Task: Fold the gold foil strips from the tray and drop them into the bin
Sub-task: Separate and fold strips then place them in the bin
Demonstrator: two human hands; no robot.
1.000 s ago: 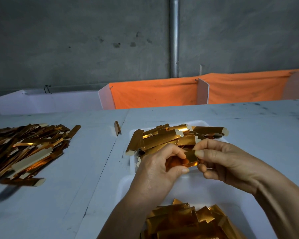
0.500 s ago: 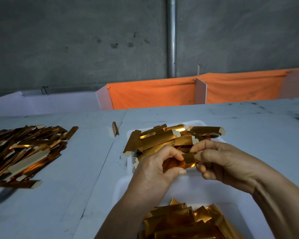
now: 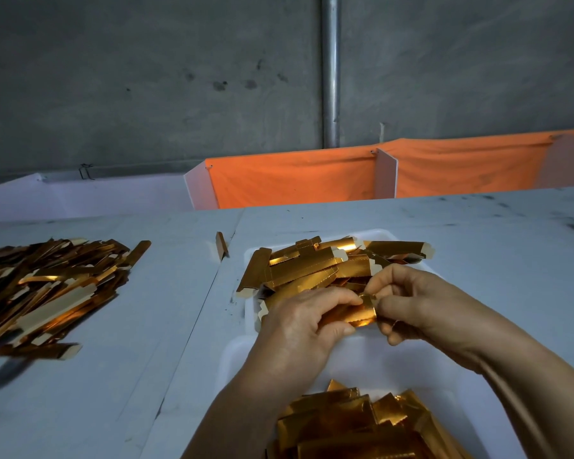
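Observation:
Between both hands sits one gold foil strip (image 3: 358, 311), bent over on itself. My left hand (image 3: 304, 321) pinches its left part with thumb and fingers, and my right hand (image 3: 421, 301) pinches its right end. Both hands hover over the near edge of a white tray (image 3: 251, 313) holding a heap of flat gold strips (image 3: 315, 266). Close to me stands a white bin (image 3: 388, 366) with several folded gold pieces (image 3: 362, 425) in its bottom. Most of the held strip is hidden by my fingers.
A large loose pile of gold strips (image 3: 47, 289) lies on the grey table at the left. One single strip (image 3: 221, 245) stands by the table seam. Orange cloth bins (image 3: 295, 180) and a white bin line the far edge, before a concrete wall with a metal pipe.
The hands have drawn closer together and the held strip now looks more tightly bent. The view has shifted slightly.

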